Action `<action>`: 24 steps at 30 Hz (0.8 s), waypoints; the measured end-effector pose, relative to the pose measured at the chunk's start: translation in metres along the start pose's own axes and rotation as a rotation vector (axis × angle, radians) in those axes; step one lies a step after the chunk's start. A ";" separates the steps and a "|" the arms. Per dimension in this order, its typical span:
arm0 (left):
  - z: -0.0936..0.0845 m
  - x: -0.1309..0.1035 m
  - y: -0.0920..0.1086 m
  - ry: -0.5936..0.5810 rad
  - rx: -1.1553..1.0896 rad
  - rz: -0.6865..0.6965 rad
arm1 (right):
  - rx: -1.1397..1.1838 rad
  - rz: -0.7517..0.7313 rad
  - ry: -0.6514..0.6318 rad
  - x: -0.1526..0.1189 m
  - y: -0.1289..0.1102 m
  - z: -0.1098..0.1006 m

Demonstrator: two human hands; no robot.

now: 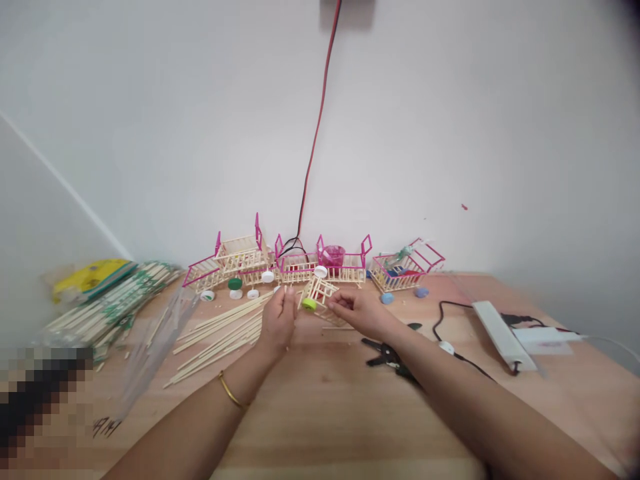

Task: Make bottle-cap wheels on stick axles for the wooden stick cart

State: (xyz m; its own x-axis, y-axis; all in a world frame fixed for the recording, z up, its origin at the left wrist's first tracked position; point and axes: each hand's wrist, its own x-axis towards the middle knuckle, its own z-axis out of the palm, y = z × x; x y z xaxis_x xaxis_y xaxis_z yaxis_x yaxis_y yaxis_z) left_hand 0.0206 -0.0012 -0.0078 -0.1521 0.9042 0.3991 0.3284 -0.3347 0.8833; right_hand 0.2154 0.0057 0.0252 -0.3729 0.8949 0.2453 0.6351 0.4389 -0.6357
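Between my hands is a small cart of pale wooden sticks, tilted, with a yellow-green bottle cap at its lower left corner. My right hand is closed in a pinch at the cart's right edge. Just left of the cart, my left hand has its fingers pressed together; what they grip is hidden from me. A white cap shows partly behind those fingertips. Loose wooden sticks lie fanned out beside my left hand.
Several pink-and-wood stick carts stand along the wall, one holding a pink cup. Packaged sticks lie far left. Black pliers-like tools sit under my right forearm. A white power strip with cables is at right.
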 end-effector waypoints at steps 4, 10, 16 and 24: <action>-0.006 -0.002 0.010 0.062 0.036 0.074 | -0.200 0.096 0.045 0.003 0.014 -0.041; -0.008 -0.025 0.028 -0.207 0.148 0.497 | -0.622 0.421 0.028 0.027 0.052 -0.136; 0.000 -0.034 0.031 -0.429 0.308 0.777 | -0.877 0.631 -0.247 0.053 0.073 -0.153; 0.003 -0.034 0.026 -0.469 0.374 0.785 | -0.868 0.506 -0.258 0.080 0.084 -0.132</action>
State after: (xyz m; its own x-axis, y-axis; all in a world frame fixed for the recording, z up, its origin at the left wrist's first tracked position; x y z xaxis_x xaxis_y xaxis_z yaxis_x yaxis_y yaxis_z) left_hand 0.0368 -0.0399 0.0013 0.5935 0.5021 0.6290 0.4640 -0.8521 0.2423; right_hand 0.3278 0.1246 0.0878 0.0048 0.9911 -0.1328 0.9885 0.0153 0.1502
